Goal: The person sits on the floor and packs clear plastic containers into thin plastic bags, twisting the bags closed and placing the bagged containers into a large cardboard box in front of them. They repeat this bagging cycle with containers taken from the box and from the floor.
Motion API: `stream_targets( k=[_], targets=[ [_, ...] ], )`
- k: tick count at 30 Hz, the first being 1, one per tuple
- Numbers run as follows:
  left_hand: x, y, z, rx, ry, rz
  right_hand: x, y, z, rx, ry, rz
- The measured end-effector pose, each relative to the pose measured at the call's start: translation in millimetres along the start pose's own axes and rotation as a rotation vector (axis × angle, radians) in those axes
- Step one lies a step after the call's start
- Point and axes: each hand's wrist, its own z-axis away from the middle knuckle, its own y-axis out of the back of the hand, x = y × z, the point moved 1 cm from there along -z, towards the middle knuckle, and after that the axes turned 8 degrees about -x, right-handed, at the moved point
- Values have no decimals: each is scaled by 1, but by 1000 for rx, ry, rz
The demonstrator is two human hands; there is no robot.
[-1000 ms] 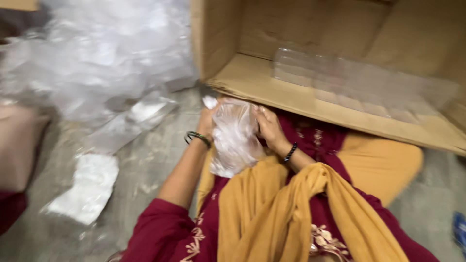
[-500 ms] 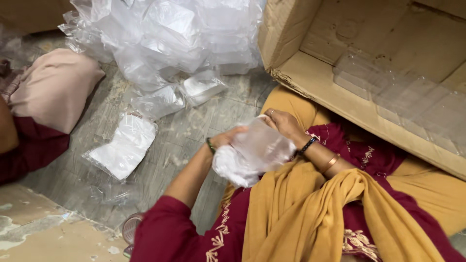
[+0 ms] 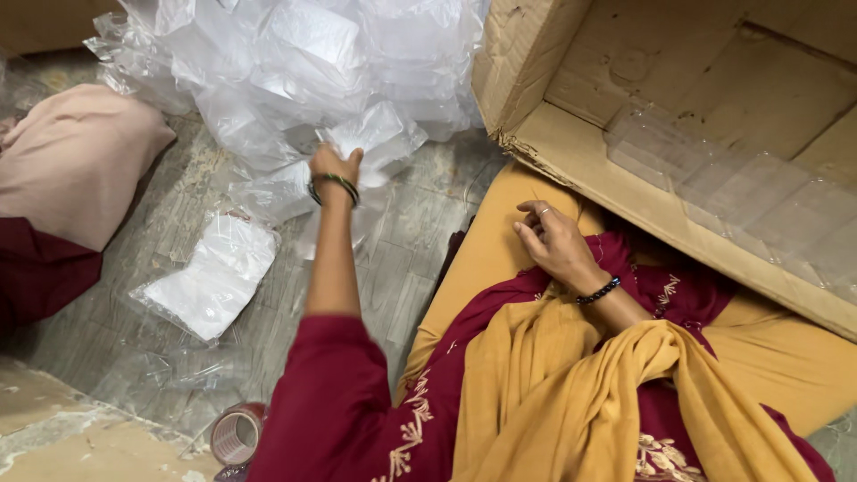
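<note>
left hand [image 3: 334,167]: arm stretched forward, fingers closed in a pinch | right hand [image 3: 555,243]: resting on lap, fingers loosely curled, empty

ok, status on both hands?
Left hand gripping a clear plastic bag at the pile. Right hand empty, resting on lap. Nothing in the way.

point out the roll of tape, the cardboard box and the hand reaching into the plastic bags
roll of tape [image 3: 237,435], head view, on its side wall.
cardboard box [image 3: 571,170], head view, on its lower flap.
left hand [image 3: 334,166], head view, on its back.
</note>
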Motion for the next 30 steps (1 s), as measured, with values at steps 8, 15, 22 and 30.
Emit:
stream_targets(
  k=[8,15,22,30],
  targets=[
    [148,12,154,-236,-465,1281,-19,-6,-39,-117,92,-749],
    [171,17,177,-525,-425,1144,4,20,8,242,26,-981],
    [206,-1,198,-195,-554,957,-25,67,34,92,44,-692],
    [234,10,201,-850,-560,1385,-9,58,44,333,68,-873]
  ],
)
